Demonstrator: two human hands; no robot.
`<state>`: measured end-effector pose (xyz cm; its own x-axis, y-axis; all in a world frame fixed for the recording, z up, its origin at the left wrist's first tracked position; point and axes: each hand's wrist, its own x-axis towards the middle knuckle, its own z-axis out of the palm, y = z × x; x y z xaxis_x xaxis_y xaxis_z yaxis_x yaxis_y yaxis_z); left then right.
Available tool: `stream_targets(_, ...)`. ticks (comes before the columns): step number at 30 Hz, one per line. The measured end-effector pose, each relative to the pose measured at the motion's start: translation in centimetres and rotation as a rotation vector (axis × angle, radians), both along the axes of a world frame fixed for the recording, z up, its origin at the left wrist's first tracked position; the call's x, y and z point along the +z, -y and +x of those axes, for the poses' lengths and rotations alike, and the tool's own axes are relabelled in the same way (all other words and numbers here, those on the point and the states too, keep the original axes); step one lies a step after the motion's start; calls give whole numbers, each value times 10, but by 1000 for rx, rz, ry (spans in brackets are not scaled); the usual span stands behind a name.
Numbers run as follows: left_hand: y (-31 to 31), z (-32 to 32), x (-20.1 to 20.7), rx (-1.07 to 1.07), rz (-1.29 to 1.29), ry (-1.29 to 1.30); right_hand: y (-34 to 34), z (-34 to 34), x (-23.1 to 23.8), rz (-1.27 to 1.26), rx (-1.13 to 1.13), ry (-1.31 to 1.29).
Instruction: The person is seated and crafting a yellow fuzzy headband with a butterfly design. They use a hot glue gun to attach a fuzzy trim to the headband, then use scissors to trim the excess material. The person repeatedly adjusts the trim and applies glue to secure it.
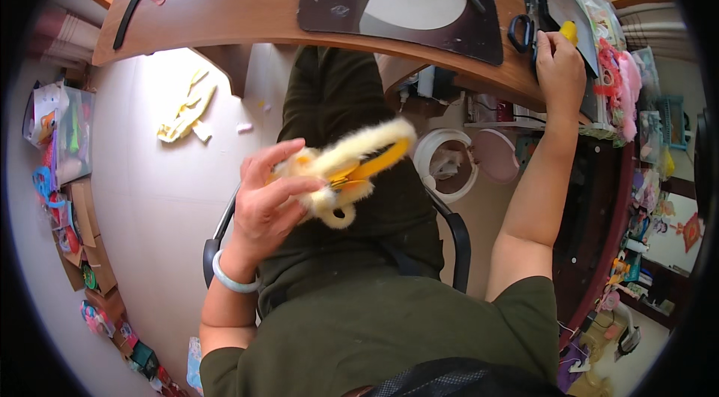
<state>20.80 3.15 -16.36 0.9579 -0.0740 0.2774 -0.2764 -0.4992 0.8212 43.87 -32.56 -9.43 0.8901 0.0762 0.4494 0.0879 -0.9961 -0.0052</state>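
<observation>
Over my lap, my left hand grips a fluffy cream-yellow clip between thumb and fingers. Smooth yellow parts show inside its fuzzy covering, and a small fuzzy loop hangs from its underside. My right hand reaches to the right end of the desk, its fingers curled. A rounded yellow object shows just past those fingers; what the hand grips, if anything, is hidden. Right beside it on the left lie scissors with black handles.
The brown desk carries a dark mat with a cat picture. A white round bin stands on the floor, its pink lid alongside. Yellow fabric-like scraps lie on the floor. Fluffy pink and red bundles hang at right.
</observation>
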Motion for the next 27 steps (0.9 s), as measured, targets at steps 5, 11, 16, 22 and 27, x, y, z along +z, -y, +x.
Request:
stream_targets(5,-11,6,3,27,207,65,-18,14,7,-466,-242,-176)
stream_targets(11,-13,-15,3,9,48,-18,16,92,5,-410,-126,-423)
stream_targets(16,-11,-23,28,62,67,-209,90,113,19,653,-110,-749)
stream_targets(22,-5,-35,21,210,118,-174,7,-60,20,1140,186,-345)
stream_targets(27,-4,-49,15,247,-372,-418,-41,-142,-19,1414,678,-791)
